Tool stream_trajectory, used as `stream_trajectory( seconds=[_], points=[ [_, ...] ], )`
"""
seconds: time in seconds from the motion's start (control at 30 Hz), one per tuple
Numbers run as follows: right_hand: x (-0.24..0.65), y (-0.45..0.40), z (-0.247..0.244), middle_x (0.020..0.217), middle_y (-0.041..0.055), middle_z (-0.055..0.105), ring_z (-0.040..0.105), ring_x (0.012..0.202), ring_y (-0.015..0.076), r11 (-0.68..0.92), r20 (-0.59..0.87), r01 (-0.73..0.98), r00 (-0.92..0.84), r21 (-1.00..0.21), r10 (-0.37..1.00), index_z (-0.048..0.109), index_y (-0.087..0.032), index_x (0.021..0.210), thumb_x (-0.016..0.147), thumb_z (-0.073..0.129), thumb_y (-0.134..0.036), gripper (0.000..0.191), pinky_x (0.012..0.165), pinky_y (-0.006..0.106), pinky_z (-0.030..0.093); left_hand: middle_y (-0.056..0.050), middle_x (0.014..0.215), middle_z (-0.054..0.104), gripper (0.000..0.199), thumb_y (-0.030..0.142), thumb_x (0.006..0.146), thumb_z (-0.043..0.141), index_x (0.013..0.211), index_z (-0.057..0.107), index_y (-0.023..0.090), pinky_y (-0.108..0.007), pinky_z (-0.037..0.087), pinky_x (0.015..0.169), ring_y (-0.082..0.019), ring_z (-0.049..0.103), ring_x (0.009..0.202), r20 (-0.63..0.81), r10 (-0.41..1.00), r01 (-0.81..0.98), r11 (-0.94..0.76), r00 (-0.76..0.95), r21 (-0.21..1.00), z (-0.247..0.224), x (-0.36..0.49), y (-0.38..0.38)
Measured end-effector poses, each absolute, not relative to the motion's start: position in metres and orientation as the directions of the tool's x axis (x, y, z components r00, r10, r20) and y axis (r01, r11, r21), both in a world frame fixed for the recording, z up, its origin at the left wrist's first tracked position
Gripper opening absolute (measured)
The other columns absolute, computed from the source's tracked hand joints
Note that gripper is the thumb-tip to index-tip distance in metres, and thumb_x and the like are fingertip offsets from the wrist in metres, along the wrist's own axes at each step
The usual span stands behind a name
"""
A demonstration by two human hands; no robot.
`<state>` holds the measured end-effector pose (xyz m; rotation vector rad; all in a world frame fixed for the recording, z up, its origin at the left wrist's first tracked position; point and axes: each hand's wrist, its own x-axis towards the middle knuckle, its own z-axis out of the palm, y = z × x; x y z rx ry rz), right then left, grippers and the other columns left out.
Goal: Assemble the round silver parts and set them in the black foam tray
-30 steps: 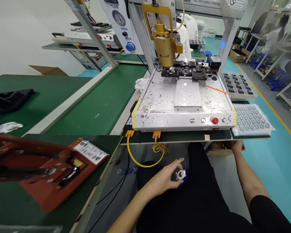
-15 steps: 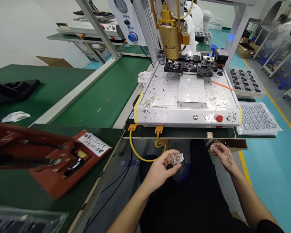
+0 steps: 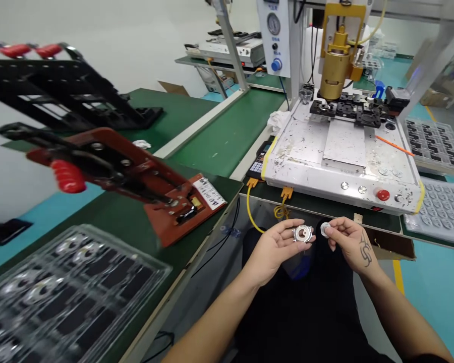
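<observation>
Between the thumb and fingers of my left hand is a round silver watch case, its open ring facing up. My right hand pinches a small pale disc just to the right of the case; a narrow gap lies between the two parts. Both hands are above my lap, in front of the white machine with its gold press head. On the green bench at the left stands a red hand press with a red-handled lever.
A clear tray with several silver cases lies at the lower left. To the right of the machine are a sheet of round discs and a tray of black parts. Yellow cables hang under the machine's front edge.
The view has turned left, bringing more of the red press and clear tray into sight. My right hand has brought the disc close to the case in my left hand.
</observation>
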<state>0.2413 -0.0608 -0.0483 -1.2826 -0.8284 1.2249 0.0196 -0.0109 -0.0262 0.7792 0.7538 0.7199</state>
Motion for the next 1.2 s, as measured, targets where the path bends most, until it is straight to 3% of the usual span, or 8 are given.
stream_trajectory(
  seconds=[0.17, 0.53, 0.8, 1.0, 1.1, 1.2],
  points=[
    [0.240, -0.060, -0.045, 0.072, -0.0004, 0.067, 0.059, 0.060, 0.0130, -0.122, -0.152, -0.188, 0.157, -0.975, 0.976, 0.074, -0.020, 0.095, 0.091, 0.087, -0.046, 0.029, 0.057, 0.027, 0.048, -0.016, 0.114, 0.083, 0.053, 0.040, 0.087, 0.090, 0.128, 0.071, 0.012, -0.043, 0.067, 0.096, -0.032, 0.082, 0.107, -0.316, 0.801, -0.339, 0.523, 0.508, 0.782, -0.021, 0.015, -0.014],
    [0.235, -0.057, -0.024, 0.069, -0.0008, 0.066, 0.055, 0.054, 0.0112, -0.300, -0.290, -0.256, -0.079, -0.919, 0.954, 0.066, -0.020, 0.083, 0.092, 0.084, -0.051, 0.037, 0.054, 0.026, 0.041, -0.015, 0.119, 0.082, 0.048, 0.038, 0.090, 0.088, 0.130, 0.075, 0.014, -0.047, 0.065, 0.103, -0.030, 0.078, 0.114, -0.243, 0.802, -0.341, 0.478, 0.546, 0.810, -0.015, 0.007, -0.017],
    [0.230, -0.054, -0.025, 0.072, 0.0008, 0.068, 0.052, 0.053, 0.0122, -0.302, -0.291, -0.153, -0.089, -0.941, 0.953, 0.063, -0.021, 0.084, 0.093, 0.081, -0.058, 0.042, 0.052, 0.028, 0.038, -0.014, 0.121, 0.082, 0.044, 0.036, 0.093, 0.085, 0.130, 0.076, 0.015, -0.051, 0.064, 0.104, -0.032, 0.077, 0.116, -0.238, 0.802, -0.348, 0.478, 0.548, 0.807, -0.018, 0.003, -0.015],
    [0.232, -0.055, -0.021, 0.066, -0.0017, 0.061, 0.042, 0.051, 0.0102, -0.279, -0.274, -0.064, -0.077, -0.958, 0.959, 0.063, -0.021, 0.084, 0.095, 0.077, -0.058, 0.041, 0.051, 0.027, 0.032, -0.014, 0.120, 0.081, 0.047, 0.039, 0.092, 0.086, 0.132, 0.076, 0.015, -0.051, 0.064, 0.106, -0.032, 0.077, 0.116, -0.239, 0.798, -0.352, 0.484, 0.554, 0.802, -0.018, 0.001, -0.015],
    [0.228, -0.053, -0.012, 0.072, 0.0007, 0.061, 0.051, 0.063, 0.0145, -0.171, -0.174, 0.076, -0.037, -0.982, 0.984, 0.065, -0.022, 0.081, 0.097, 0.075, -0.057, 0.040, 0.058, 0.029, 0.041, -0.014, 0.120, 0.081, 0.048, 0.040, 0.092, 0.086, 0.132, 0.076, 0.014, -0.051, 0.064, 0.106, -0.033, 0.077, 0.116, -0.229, 0.796, -0.349, 0.478, 0.559, 0.806, -0.017, 0.001, -0.015],
    [0.223, -0.052, -0.004, 0.101, 0.0063, 0.068, 0.061, 0.088, 0.0207, -0.036, -0.045, 0.211, -0.038, -0.977, 0.998, 0.066, -0.023, 0.083, 0.100, 0.072, -0.053, 0.035, 0.078, 0.033, 0.050, -0.014, 0.121, 0.081, 0.048, 0.040, 0.092, 0.086, 0.132, 0.076, 0.015, -0.050, 0.064, 0.105, -0.033, 0.077, 0.117, -0.210, 0.800, -0.354, 0.462, 0.562, 0.813, -0.017, 0.003, -0.016]
  ],
)
